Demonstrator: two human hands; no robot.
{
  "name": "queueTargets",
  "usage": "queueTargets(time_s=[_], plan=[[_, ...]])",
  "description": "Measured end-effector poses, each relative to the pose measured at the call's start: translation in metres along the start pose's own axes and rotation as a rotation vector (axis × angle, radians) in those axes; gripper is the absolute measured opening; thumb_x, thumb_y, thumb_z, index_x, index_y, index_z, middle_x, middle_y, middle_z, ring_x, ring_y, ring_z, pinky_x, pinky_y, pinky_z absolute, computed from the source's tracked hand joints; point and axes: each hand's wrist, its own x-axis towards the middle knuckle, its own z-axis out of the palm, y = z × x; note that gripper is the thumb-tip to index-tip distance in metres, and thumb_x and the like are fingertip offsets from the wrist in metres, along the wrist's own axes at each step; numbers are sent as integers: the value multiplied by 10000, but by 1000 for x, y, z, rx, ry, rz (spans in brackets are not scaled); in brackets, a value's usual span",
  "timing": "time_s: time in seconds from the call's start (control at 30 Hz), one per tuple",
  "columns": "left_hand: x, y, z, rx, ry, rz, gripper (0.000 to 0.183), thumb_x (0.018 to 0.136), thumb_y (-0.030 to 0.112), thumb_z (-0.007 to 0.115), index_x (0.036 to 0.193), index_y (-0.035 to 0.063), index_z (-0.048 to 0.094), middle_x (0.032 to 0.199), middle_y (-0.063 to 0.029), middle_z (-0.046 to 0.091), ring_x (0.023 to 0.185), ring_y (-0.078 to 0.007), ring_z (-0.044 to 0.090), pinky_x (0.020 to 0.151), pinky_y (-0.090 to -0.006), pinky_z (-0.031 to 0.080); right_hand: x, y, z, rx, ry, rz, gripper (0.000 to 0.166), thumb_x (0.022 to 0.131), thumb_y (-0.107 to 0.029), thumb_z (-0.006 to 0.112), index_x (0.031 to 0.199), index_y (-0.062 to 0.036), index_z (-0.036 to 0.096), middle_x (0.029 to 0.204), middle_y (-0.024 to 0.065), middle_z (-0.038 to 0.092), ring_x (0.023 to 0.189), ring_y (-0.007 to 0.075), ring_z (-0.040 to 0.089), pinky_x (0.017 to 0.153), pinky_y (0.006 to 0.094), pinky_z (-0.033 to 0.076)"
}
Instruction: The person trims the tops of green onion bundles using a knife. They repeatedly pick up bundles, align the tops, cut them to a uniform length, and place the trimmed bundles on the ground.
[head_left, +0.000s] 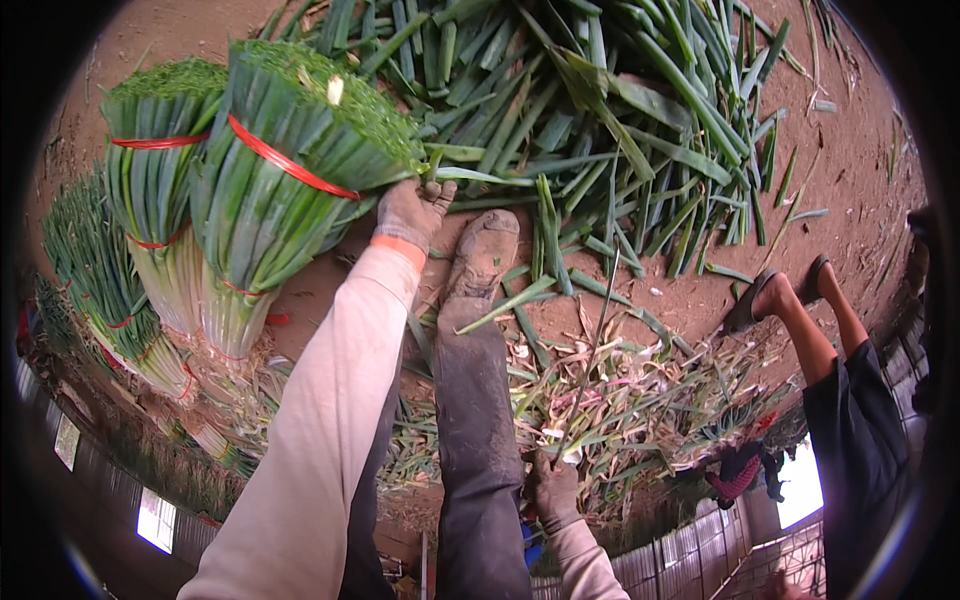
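My left hand (416, 210), in a dirty work glove, is at the lower right edge of the cut top of a large green onion bundle (277, 180). Its fingers are curled beside a loose leaf (487, 177); whether they pinch it I cannot tell. The bundle stands upright, with red ties (289, 161) around its leaves and its pale stems at the bottom. Low in the view, my gloved right hand (555, 487) grips a long, thin blade (596, 337) that points up and away. Its handle is hidden in the fist.
A second tied bundle (161, 165) stands against the first, with more onions (97, 255) further left. Cut green leaves (600, 112) are heaped ahead. Dry trimmings (622, 390) litter the ground by my boot (484, 247). Another person's sandalled feet (757, 296) are at the right.
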Motion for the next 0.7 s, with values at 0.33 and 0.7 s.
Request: queueTargets(time_s=[0.33, 0.7], plan=[[-140, -46, 110, 1825, -898, 471, 217, 806, 231, 589, 855, 50, 698, 857, -185, 657, 737, -342, 633, 694, -412, 514, 15, 33, -8, -946, 195, -623, 369, 967, -367, 481, 1049, -83, 702, 687, 153, 621, 672, 309, 606, 595, 421, 466], [-141, -49, 69, 630, -380, 77, 66, 858, 107, 535, 824, 81, 586, 760, -77, 563, 711, -183, 569, 630, -324, 494, 16, 52, -52, -253, 2, -200, 465, 922, -465, 489, 1010, -44, 665, 570, 62, 578, 502, 198, 583, 479, 331, 459]])
